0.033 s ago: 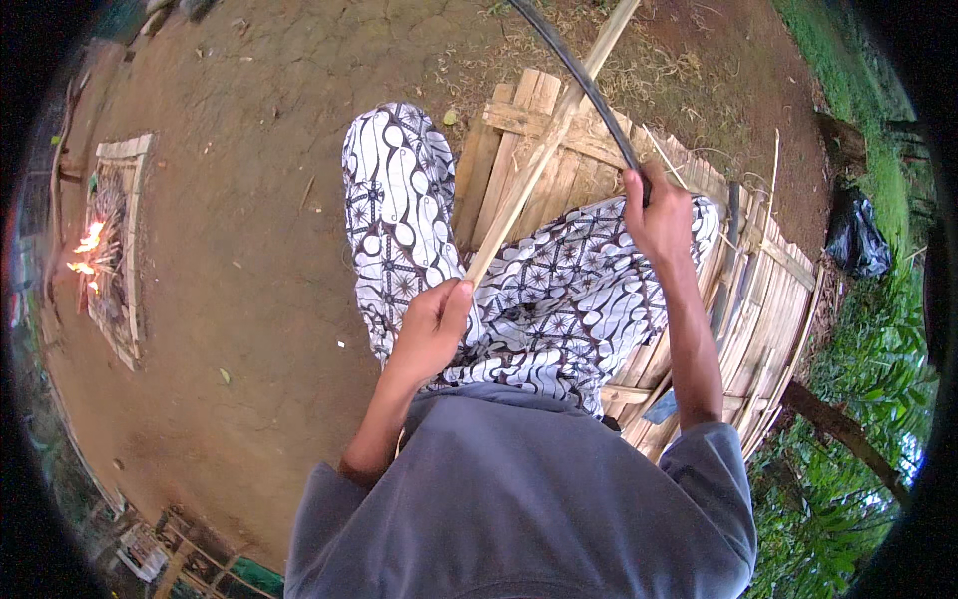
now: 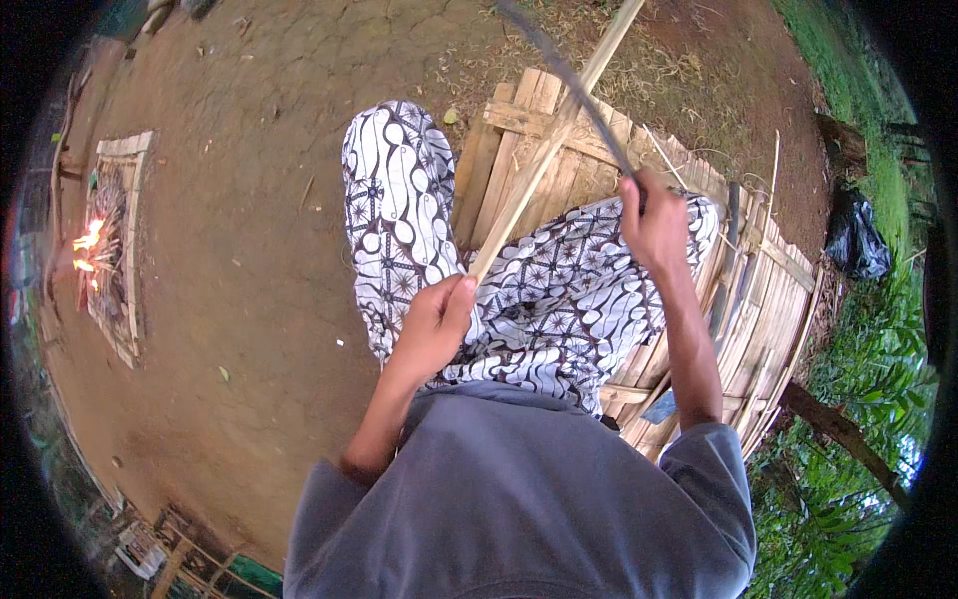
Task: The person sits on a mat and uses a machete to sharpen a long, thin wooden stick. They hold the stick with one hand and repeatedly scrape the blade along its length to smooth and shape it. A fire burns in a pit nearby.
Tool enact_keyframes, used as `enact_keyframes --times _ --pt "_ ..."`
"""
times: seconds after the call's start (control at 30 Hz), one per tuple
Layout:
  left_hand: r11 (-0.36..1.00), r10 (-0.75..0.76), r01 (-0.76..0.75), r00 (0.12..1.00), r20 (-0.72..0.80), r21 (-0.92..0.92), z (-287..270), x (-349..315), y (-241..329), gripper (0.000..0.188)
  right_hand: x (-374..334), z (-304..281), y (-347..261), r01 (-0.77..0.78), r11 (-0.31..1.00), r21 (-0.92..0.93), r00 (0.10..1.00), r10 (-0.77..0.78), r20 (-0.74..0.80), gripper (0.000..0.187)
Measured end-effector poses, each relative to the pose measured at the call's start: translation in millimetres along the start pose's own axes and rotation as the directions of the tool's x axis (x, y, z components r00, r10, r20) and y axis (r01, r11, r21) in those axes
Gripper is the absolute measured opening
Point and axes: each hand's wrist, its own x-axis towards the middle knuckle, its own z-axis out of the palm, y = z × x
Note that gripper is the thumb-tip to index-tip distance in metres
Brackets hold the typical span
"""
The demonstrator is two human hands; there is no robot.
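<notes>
My left hand (image 2: 431,321) is closed round the near end of a long pale bamboo strip (image 2: 527,182), which slants away to the upper right past my knee. In my right hand (image 2: 656,222) is a long, dark, slightly curved machete (image 2: 605,132), its handle hidden by the fingers. The blade points to the upper left and crosses the strip in view, smeared by motion. Whether the two touch at the crossing I cannot tell. Both hands are above my lap, over patterned black-and-white trousers (image 2: 569,270).
I sit on a slatted bamboo platform (image 2: 773,319), with loose strips on its right. Beyond it lie a black plastic bag (image 2: 858,235) and green plants. At the far left, a fire (image 2: 90,238) burns beside a framed bed of sticks. Thin shavings litter the ground ahead.
The machete has shifted slightly left and its blade is now blurred. My right hand has moved a little with it. My left hand and the bamboo strip stay almost in place.
</notes>
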Motion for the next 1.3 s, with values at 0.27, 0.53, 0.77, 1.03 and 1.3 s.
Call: enact_keyframes --times 0.27,0.53,0.77,1.03,1.3 --pt "0.990 0.092 -0.079 0.990 -0.106 0.118 -0.6 -10.5 9.2 0.036 -6.1 2.4 10.6 0.298 0.955 -0.005 0.951 -0.296 0.087 0.039" --pt "0.998 0.011 -0.017 0.996 -0.090 -0.068 3.4 -5.8 15.8 0.037 -13.7 1.2 -2.7 0.004 0.986 0.166 0.993 -0.024 0.113 0.037" --pt "0.993 -0.046 0.062 0.988 -0.145 0.105 4.2 -3.4 4.0 0.033 -17.1 -1.3 -31.2 0.612 0.791 0.010 0.781 -0.606 0.150 0.040" --pt "0.998 -0.053 0.052 0.998 -0.032 -0.026 -4.6 -28.7 2.0 0.036 35.2 -17.4 27.1 -0.263 0.951 0.161 0.964 0.264 0.017 0.043" --pt "0.991 0.061 -0.052 0.996 -0.066 0.127 10.3 6.8 1.1 0.031 -44.3 5.7 -45.6 0.346 0.932 0.104 0.919 -0.359 0.165 0.047"
